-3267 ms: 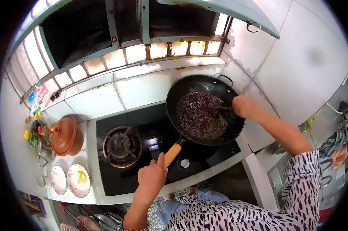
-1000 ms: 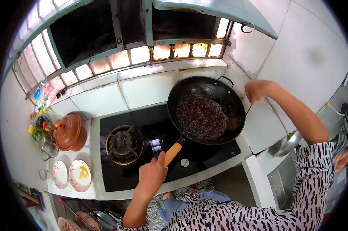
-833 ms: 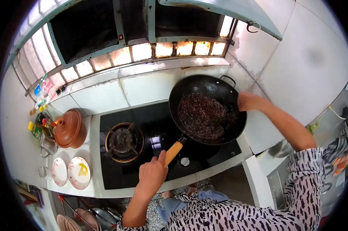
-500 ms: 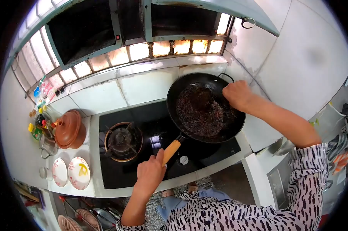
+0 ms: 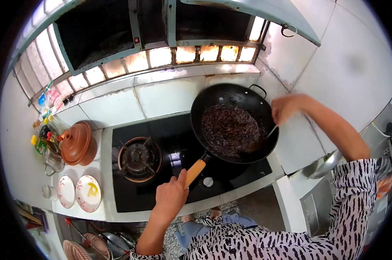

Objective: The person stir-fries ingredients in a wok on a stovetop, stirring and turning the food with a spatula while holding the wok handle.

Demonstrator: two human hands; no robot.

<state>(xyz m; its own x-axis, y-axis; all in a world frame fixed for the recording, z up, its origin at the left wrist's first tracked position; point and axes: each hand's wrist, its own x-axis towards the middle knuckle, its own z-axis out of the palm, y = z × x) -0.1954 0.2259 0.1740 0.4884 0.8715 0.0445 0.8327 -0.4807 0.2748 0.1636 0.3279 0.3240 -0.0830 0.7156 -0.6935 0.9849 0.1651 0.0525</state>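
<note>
A black wok (image 5: pixel 256 108) sits over the right side of the stove, with dark, glossy food (image 5: pixel 230 128) in its bowl. Around its wooden handle (image 5: pixel 195 171) my left hand (image 5: pixel 171 193) is closed. Beyond the wok's right rim, my right hand (image 5: pixel 287 108) grips the thin handle of a utensil (image 5: pixel 272 131). That utensil slants down into the wok, and its lower end is hard to make out against the dark food.
An uncovered burner (image 5: pixel 139 159) is on the left of the black stove top (image 5: pixel 174 130). Further left are a lidded clay pot (image 5: pixel 78 144), bottles, a metal jug (image 5: pixel 54 161) and two plates (image 5: pixel 88 193). A sink (image 5: pixel 316 212) lies at the right.
My right hand has moved from over the wok to beyond its right rim, shifting back and forth with the utensil. The food has been pushed about. My left hand has stayed on the handle.
</note>
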